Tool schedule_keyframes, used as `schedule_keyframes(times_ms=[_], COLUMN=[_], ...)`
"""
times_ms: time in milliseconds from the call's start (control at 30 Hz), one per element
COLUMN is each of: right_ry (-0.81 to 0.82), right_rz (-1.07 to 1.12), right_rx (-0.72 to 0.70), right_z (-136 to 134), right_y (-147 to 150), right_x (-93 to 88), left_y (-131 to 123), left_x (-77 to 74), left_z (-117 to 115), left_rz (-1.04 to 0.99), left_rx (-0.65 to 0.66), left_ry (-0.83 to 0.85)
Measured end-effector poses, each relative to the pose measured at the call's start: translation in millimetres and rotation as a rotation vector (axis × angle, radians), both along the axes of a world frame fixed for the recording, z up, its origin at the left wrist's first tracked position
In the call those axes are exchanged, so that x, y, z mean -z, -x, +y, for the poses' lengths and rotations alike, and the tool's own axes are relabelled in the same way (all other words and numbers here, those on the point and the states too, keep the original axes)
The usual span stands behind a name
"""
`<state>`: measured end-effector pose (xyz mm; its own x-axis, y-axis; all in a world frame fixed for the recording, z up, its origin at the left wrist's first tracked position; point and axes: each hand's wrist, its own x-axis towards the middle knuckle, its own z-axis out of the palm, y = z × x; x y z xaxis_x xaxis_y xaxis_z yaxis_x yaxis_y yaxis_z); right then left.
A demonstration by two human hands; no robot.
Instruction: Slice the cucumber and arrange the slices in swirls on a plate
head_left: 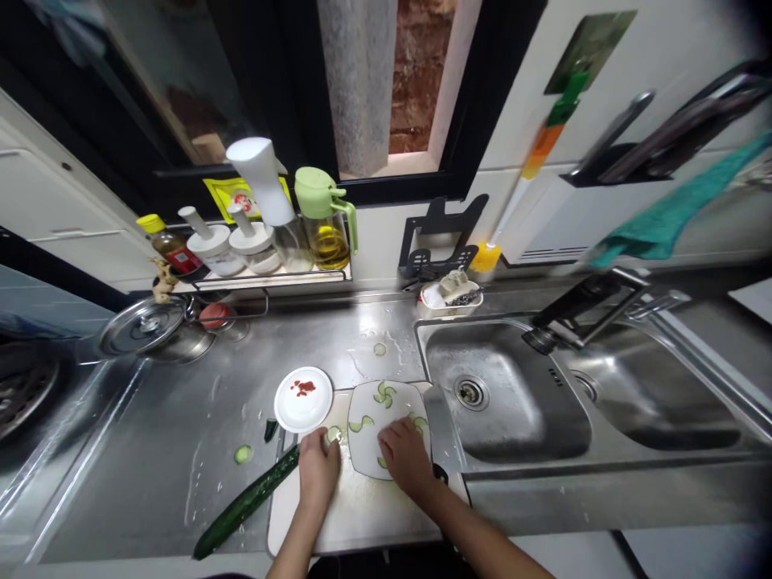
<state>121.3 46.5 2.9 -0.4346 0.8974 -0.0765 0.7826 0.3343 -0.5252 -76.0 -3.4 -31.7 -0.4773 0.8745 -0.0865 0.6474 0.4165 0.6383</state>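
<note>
A white square plate (367,406) holding several half-moon cucumber slices rests on a white cutting board (367,515). My right hand (405,457) lies over the plate's near right part, fingers curled down on a slice that I cannot see clearly. My left hand (318,470) is closed at the plate's left edge, fingertips pinching a cucumber slice (334,434). A long dark green cucumber (247,503) lies diagonally just left of the left hand, partly on the board. A small round white dish (303,399) with red bits sits behind the left hand.
Loose cucumber slices (243,454) lie on the wet steel counter. A double sink (512,394) with a tap (588,310) is right of the board. Oil and sauce bottles (329,217) stand on a rack at the back; a pot lid (145,326) sits at left.
</note>
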Motion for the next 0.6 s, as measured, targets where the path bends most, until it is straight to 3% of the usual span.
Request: schedule_keyframes(times_ms=[300,600], right_ry=[0.034,0.071], right_rz=[-0.01,0.018], right_rx=[-0.016,0.009], right_z=[-8,-12], right_y=[0,6], right_x=[1.7,1.7], left_y=[-1,6], left_x=[-10.2,-10.9], left_z=[8,8], left_rz=[-0.015,-0.388], left_rx=[-0.008,-0.103], left_ry=[0.053,0.09])
